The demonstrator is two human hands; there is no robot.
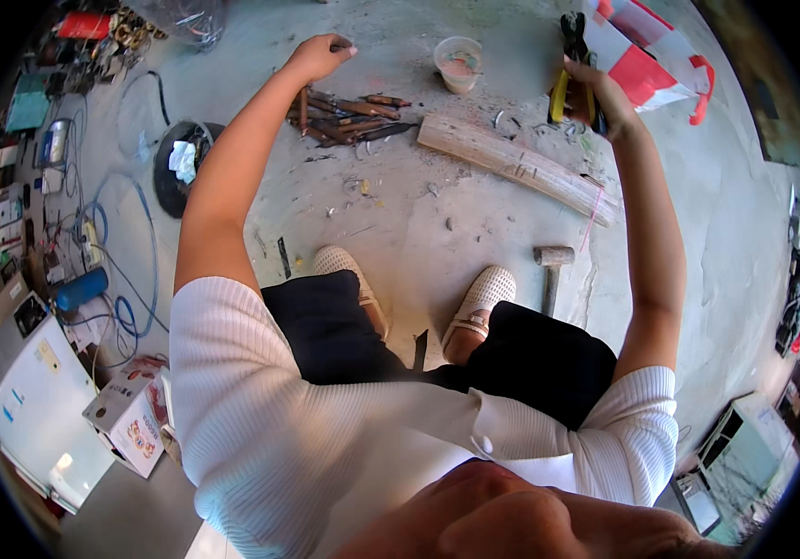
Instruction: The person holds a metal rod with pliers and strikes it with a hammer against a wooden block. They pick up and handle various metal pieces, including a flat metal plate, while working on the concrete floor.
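Observation:
My right hand (pixel 608 101) is closed round pliers (pixel 572 91) with yellow and black handles, the dark jaws pointing away from me beside a red-and-white striped bag (pixel 644 65). Off to the far left, my left hand (pixel 320 58) is raised with its fingers curled together; what they may pinch is too small to make out. Just below that hand lies a pile of brown, stick-like pieces (pixel 353 119) with darker ends. A clear plastic tub (pixel 458 63) with some reddish stuff in it stands between the two hands.
A wooden plank (pixel 516 168) lies slantwise on the concrete floor, a hammer (pixel 552 270) nearer my right foot. Small scraps are scattered around. At left stand a black bucket (pixel 176 194) with white paper inside, a blue hose (pixel 150 270), a carton (pixel 129 419) and mixed clutter.

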